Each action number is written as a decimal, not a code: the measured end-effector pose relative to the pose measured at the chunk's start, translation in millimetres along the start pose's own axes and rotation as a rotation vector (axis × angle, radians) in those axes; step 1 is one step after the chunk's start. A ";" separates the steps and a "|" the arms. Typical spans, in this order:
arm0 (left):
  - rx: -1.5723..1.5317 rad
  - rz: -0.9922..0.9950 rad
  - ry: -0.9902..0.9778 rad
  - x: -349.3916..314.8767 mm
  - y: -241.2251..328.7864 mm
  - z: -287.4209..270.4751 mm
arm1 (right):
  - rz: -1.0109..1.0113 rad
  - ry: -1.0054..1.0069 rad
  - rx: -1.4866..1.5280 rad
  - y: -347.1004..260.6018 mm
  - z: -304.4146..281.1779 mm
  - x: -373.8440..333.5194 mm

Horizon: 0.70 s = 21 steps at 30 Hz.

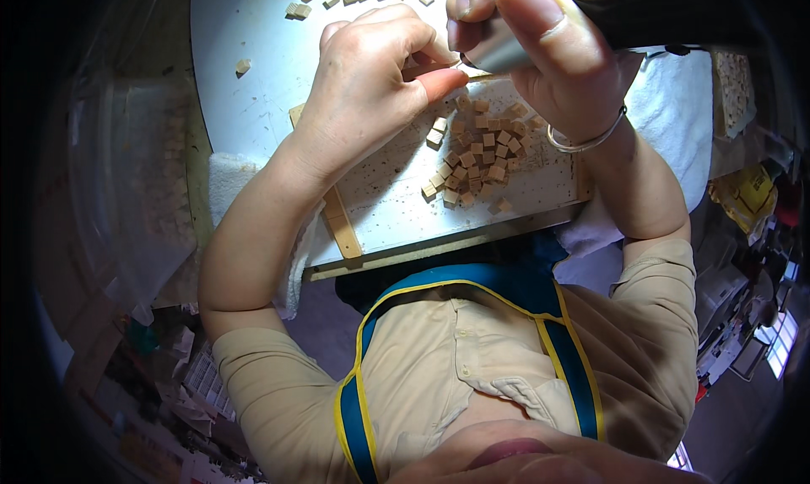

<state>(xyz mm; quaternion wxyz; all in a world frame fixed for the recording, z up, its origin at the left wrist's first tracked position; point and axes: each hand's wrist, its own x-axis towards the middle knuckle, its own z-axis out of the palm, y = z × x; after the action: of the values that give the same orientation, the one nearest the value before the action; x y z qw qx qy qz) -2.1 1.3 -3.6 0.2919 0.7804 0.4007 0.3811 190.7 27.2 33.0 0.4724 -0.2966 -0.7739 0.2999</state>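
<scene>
Head view: my left hand [371,75] holds thumb and fingertip close together; I cannot tell what, if anything, they pinch. Just right, a smooth, tapered grey metal tool [502,52] points its length leftward at those tips, beyond loosely heaped, pale, sharp-edged wooden cubes [489,140]; my right hand [564,62] grips it firmly.

A white towel [229,178] lies at the left edge of my worktop [221,117], with translucent plastic [122,193] further left. On my right I have another white cloth [680,125], then a yellow packet [749,199]; a bright window [783,342] shows nearer, at far right.
</scene>
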 end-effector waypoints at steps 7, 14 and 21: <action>0.047 0.056 0.035 -0.6 -1.7 -0.9 | 0.027 0.040 0.036 -1.3 4.1 -2.5; 0.068 0.029 0.025 -2.2 -4.5 -0.8 | 0.039 0.059 0.061 -2.4 8.7 -3.6; 0.055 0.036 0.038 -1.4 -7.1 1.0 | 0.051 0.075 0.104 0.9 12.2 -4.3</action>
<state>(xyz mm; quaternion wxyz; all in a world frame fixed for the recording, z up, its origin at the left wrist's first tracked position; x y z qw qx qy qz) -4.7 3.6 -10.1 0.2556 0.7878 0.4027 0.3898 181.4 22.4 25.4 0.5083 -0.3021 -0.7311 0.3403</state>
